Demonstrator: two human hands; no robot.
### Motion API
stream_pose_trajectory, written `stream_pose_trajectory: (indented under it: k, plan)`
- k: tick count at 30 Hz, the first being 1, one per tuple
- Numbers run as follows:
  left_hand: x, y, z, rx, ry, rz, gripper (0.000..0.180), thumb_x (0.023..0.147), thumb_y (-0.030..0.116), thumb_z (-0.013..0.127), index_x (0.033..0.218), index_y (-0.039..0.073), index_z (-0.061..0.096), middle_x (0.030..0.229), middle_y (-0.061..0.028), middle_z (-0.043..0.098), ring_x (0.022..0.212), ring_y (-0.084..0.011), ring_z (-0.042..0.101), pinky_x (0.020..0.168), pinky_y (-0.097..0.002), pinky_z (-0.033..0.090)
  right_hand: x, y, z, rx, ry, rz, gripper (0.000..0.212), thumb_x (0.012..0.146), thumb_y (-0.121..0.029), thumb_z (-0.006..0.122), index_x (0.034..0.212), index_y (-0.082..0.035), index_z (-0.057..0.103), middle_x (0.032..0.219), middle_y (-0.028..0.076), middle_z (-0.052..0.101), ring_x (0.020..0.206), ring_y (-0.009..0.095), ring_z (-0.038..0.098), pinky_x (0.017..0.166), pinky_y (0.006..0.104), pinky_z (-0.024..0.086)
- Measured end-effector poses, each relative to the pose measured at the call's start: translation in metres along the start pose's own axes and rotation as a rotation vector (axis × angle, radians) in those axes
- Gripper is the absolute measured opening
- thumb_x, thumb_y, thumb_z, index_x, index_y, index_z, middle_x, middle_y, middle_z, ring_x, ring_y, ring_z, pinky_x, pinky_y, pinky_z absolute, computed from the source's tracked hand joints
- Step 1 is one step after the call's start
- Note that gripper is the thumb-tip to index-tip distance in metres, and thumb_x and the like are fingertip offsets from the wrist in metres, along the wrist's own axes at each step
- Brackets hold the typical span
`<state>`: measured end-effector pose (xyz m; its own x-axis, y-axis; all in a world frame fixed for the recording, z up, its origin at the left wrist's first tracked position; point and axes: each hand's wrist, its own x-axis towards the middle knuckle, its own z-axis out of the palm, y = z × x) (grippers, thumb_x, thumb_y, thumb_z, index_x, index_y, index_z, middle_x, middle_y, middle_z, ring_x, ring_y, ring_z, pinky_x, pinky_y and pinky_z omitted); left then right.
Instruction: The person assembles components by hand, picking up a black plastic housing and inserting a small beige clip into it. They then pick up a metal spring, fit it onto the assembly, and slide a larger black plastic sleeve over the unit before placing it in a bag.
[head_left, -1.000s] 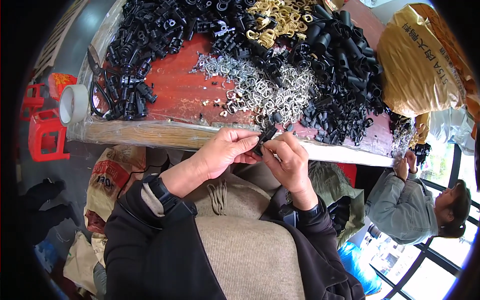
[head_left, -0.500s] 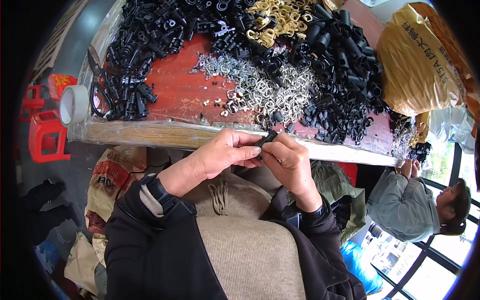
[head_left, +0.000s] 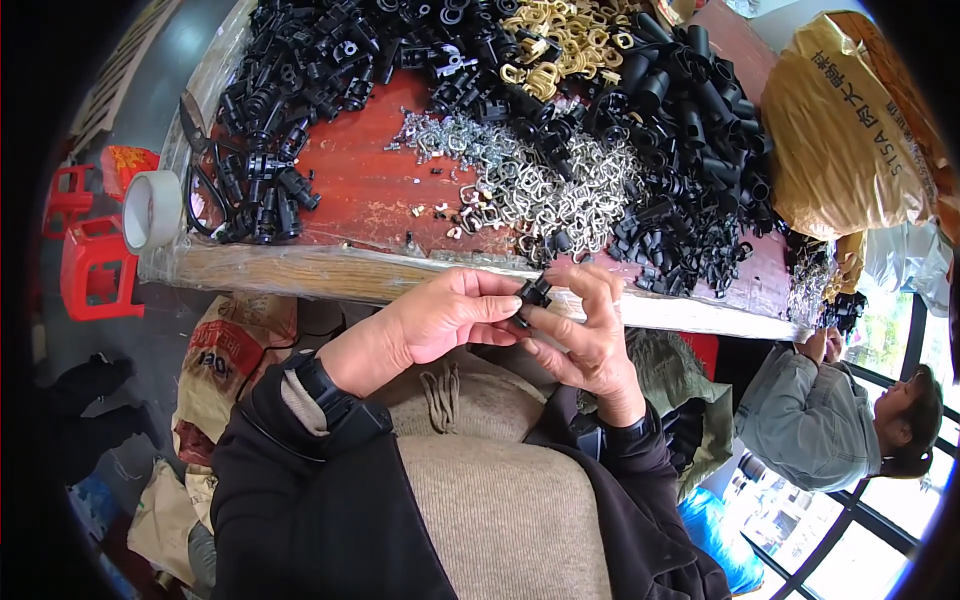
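In front of the table's near edge, my left hand (head_left: 445, 318) pinches a small black plastic part (head_left: 535, 292) between thumb and fingers. Its exact kind is hard to make out, since the fingers cover much of it. My right hand (head_left: 592, 345) is close against its right side, fingers loosened and apart, with a fingertip at the part. Beyond the hands lie a heap of bent silvery metal loops (head_left: 570, 195), a scatter of small clear-grey pieces (head_left: 450, 137) and a pile of small black plastic pieces (head_left: 680, 245).
Black fittings (head_left: 310, 60), gold-coloured rings (head_left: 560, 45) and black tubes (head_left: 700, 100) cover the red table (head_left: 350, 165). Scissors (head_left: 200, 165) and a tape roll (head_left: 152, 210) lie at its left corner. A full yellow bag (head_left: 840, 130) stands right; another person (head_left: 825, 415) works beyond.
My right hand has loosened from its pinch, its fingers spreading and lifting off the black part. The left hand keeps its hold, and more of the part shows.
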<state>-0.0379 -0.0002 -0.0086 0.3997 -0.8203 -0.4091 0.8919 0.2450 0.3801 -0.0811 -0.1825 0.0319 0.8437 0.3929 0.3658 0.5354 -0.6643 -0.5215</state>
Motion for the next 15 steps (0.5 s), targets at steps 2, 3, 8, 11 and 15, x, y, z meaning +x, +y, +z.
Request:
stream_pose_trajectory:
  k: [2, 3, 8, 11, 15]
  plan:
    - [0.000, -0.002, -0.001, 0.004, 0.010, -0.006, 0.024, 0.081, 0.012, 0.051, 0.102, 0.001, 0.049, 0.091, -0.0060, 0.056, 0.080, -0.0159, 0.057, 0.074, -0.0292, 0.048, -0.003, 0.001, 0.000, -0.022, -0.046, -0.037, 0.029, 0.059, -0.021, 0.068, 0.085, -0.011, 0.061, 0.105, 0.011, 0.047, 0.096, 0.028, 0.041, 0.079, 0.0387, 0.033]
    - [0.000, -0.003, -0.002, 0.008, 0.020, -0.013, 0.022, 0.081, 0.012, 0.051, 0.100, 0.002, 0.050, 0.089, -0.0055, 0.055, 0.080, -0.0160, 0.057, 0.073, -0.0291, 0.048, -0.004, 0.001, 0.000, -0.033, -0.069, -0.055, 0.029, 0.059, -0.023, 0.068, 0.085, -0.011, 0.061, 0.106, 0.011, 0.046, 0.098, 0.029, 0.040, 0.080, 0.0394, 0.033]
    - [-0.002, 0.000, -0.001, 0.019, -0.008, -0.022, 0.024, 0.081, 0.013, 0.051, 0.102, 0.001, 0.050, 0.092, -0.0067, 0.056, 0.081, -0.0163, 0.057, 0.075, -0.0286, 0.047, -0.001, 0.004, 0.000, 0.050, -0.048, -0.018, 0.029, 0.061, -0.023, 0.067, 0.087, -0.010, 0.060, 0.103, 0.010, 0.047, 0.094, 0.029, 0.043, 0.080, 0.0390, 0.034]
    - [-0.003, 0.008, 0.004, 0.035, -0.018, -0.031, 0.023, 0.081, 0.012, 0.051, 0.101, 0.001, 0.050, 0.092, -0.0072, 0.056, 0.082, -0.0172, 0.057, 0.074, -0.0277, 0.047, 0.001, 0.020, 0.002, 0.397, 0.190, 0.266, 0.023, 0.067, -0.019, 0.063, 0.087, -0.009, 0.059, 0.099, 0.012, 0.048, 0.090, 0.029, 0.047, 0.076, 0.0348, 0.038]
    - [-0.001, 0.014, 0.005, 0.046, 0.005, -0.001, 0.023, 0.081, 0.011, 0.051, 0.101, 0.001, 0.050, 0.092, -0.0083, 0.057, 0.083, -0.0185, 0.057, 0.074, -0.0269, 0.047, 0.029, 0.056, 0.000, -0.254, 0.210, 0.225, 0.020, 0.071, -0.013, 0.059, 0.089, -0.008, 0.057, 0.088, 0.011, 0.051, 0.075, 0.025, 0.053, 0.066, 0.0304, 0.042]
